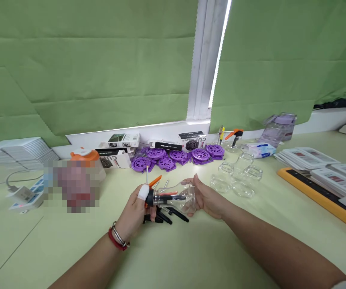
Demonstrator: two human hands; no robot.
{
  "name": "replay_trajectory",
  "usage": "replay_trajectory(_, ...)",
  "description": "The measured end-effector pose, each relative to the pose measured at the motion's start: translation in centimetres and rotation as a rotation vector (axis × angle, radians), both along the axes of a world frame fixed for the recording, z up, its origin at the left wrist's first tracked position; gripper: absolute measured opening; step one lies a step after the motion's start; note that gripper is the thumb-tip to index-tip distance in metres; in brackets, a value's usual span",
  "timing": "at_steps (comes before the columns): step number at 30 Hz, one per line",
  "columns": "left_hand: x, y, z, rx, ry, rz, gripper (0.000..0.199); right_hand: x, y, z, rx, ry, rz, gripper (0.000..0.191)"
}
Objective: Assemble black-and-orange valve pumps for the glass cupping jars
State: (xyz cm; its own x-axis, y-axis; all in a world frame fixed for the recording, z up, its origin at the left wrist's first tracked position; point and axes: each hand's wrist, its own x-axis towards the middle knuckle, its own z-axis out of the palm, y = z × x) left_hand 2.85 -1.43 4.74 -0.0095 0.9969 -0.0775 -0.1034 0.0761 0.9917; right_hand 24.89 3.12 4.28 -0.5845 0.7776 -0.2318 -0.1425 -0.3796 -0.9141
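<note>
A clear glass jar (190, 196) lies sideways between my hands above the table, with a black stem and a bit of orange visible inside it. My left hand (134, 212), its thumb wrapped in white, is closed round the black cap (150, 198) at the jar's neck. An orange lever (155, 181) and thin metal rods stick out near that hand. My right hand (210, 199) grips the jar's wide bottom end. Under the jar, several black stick-like parts (179, 215) lie on the table, partly hidden by my left hand.
Several glass jars (242, 188) stand at the right, before a jar with an orange-levered top (235, 134). Purple round parts (177, 156) and printed boxes (115, 159) line the back. Left are a power strip (36, 194) and white stack (19, 150); right, an orange-edged tray (320, 199).
</note>
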Motion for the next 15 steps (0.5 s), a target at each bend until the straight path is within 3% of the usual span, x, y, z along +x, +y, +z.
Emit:
replay_trajectory(3,-0.2,0.2,-0.2,0.004,-0.015,0.031,0.04,0.3,-0.1,0.3,0.082,0.082,0.021,0.047)
replay_trajectory(7,-0.2,0.4,-0.2,0.001,-0.032,0.052,0.039,0.4,-0.2,0.2,0.149,0.071,0.038,0.058)
replay_trajectory(11,-0.1,0.4,-0.3,-0.002,-0.026,0.047,0.038,0.1,0.1,-0.5,0.114,-0.026,0.049,0.047)
replay_trajectory(15,-0.1,0.4,-0.7,0.01,-0.018,0.029,0.04,0.0,0.5,-1.6,0.091,-0.111,0.061,0.056)
